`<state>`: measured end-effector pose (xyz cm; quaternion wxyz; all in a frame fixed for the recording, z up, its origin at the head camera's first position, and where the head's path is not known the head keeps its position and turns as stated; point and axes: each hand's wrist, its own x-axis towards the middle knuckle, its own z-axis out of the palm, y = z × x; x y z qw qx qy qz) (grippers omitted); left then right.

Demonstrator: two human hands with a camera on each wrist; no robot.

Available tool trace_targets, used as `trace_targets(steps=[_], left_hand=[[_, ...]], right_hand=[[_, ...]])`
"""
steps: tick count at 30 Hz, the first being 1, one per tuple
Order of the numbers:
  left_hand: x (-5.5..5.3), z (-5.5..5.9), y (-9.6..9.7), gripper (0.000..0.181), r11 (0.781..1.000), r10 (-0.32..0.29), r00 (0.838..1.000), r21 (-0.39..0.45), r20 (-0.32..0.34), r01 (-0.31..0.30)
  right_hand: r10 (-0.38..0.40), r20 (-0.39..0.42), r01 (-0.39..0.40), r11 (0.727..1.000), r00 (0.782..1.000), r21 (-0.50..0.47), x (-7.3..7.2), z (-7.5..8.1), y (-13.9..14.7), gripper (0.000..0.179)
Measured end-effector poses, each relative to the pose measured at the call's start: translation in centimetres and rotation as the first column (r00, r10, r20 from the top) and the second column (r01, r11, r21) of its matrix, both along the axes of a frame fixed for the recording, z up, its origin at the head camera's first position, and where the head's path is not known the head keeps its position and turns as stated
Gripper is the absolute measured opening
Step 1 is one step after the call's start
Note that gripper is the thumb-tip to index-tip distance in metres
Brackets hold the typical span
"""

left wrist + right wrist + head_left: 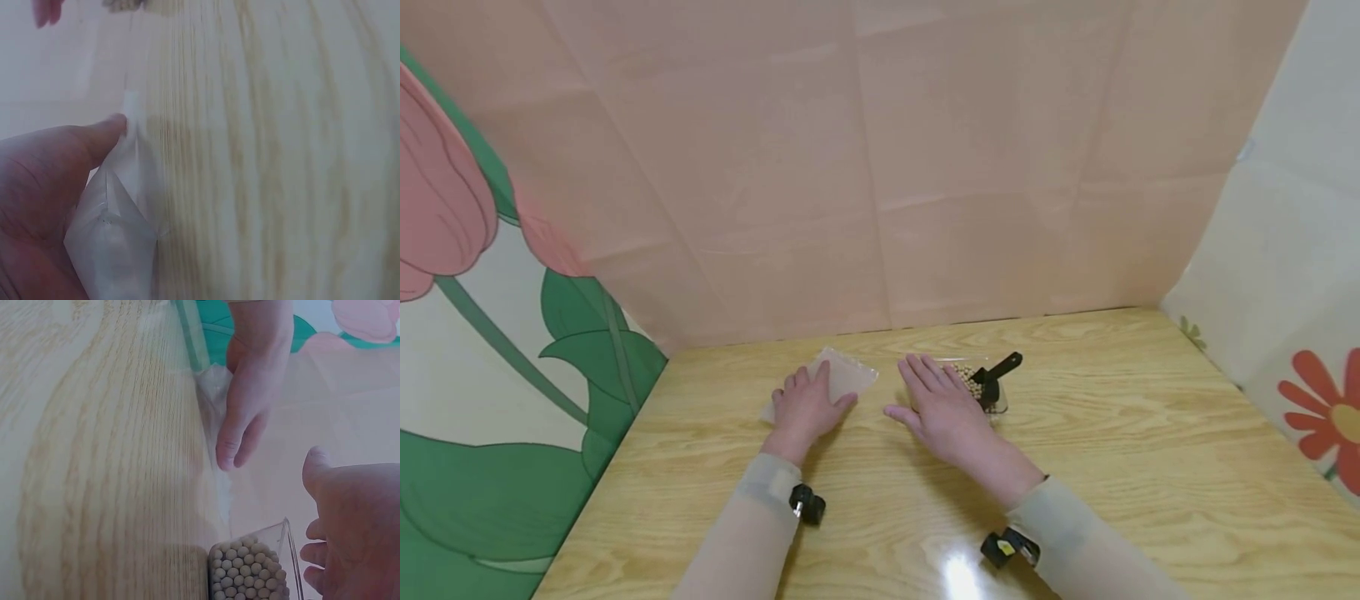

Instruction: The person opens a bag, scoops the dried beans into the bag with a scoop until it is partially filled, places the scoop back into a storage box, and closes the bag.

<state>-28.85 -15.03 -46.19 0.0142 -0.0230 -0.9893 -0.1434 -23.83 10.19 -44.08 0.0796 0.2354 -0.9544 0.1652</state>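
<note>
Sleeves point(730, 542) are extended toward far edge of the table point(872, 533). Bag point(852, 377) is presumably steadied by spread left grip point(808, 404); wide, empty right grip point(951, 412) is held near container point(291, 550).

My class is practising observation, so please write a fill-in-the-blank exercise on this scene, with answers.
The plastic bag lies under the person's ____ hand.
The scoop among the round beads is coloured ____.
In the head view, the beads are to the ____ of the bag.
The table shows a ____ grain.

Missing words: left; black; right; wood.
</note>
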Motion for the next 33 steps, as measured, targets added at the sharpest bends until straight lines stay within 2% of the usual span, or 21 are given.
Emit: trace_targets(steps=[2, 8, 14, 22, 33], left_hand=[[0.3, 0.4, 0.0, 0.090, 1.000, 0.001, 1.000, 0.016, 0.008, -0.001], [0.1, -0.2, -0.4, 0.090, 0.999, -0.009, 1.000, 0.047, -0.004, 0.009], [0.6, 0.5, -0.4, 0.083, 0.999, -0.005, 0.998, 0.045, -0.058, 0.007], [0.6, 0.4, -0.8, 0.084, 0.996, 0.004, 0.998, 0.094, -0.069, 0.003], [1.1, 0.5, -1.1, 0.085, 0.985, -0.070, 0.988, 0.148, -0.136, 0.090]], right_hand=[[-0.002, 0.004, 0.002, 1.000, 1.000, 0.003, 0.0, 0.1, 0.0, 0.085], [-0.010, 0.023, 0.010, 1.000, 1.000, -0.009, 0.1, 0.7, 0.0, 0.084], [0.000, 0.017, 0.001, 0.997, 1.000, -0.074, 0.1, 1.0, 0.0, 0.081], [0.004, 0.044, 0.003, 0.987, 0.999, -0.160, -0.1, 1.3, 0.1, 0.078], [-0.015, 0.111, 0.045, 0.962, 0.994, -0.269, -0.2, 2.0, 0.3, 0.072]])
